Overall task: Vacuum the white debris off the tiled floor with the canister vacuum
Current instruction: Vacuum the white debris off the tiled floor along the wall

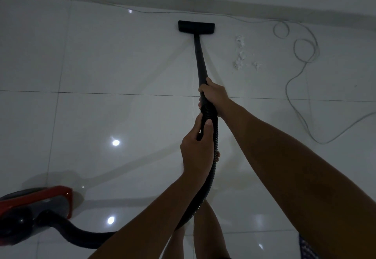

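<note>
Black flat floor nozzle (pixel 196 27): left of the white fluffy debris (pixel 241 55). Right hand (pixel 213 95) clasps the black wand (pixel 200 59); left hand (pixel 196 148) wraps the ribbed hose (pixel 211 157). Risk: thin white cord (pixel 301 59) beyond debris gets sucked in.

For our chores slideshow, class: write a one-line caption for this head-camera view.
Both hands grip the black vacuum wand, its floor nozzle left of the white debris.
</note>
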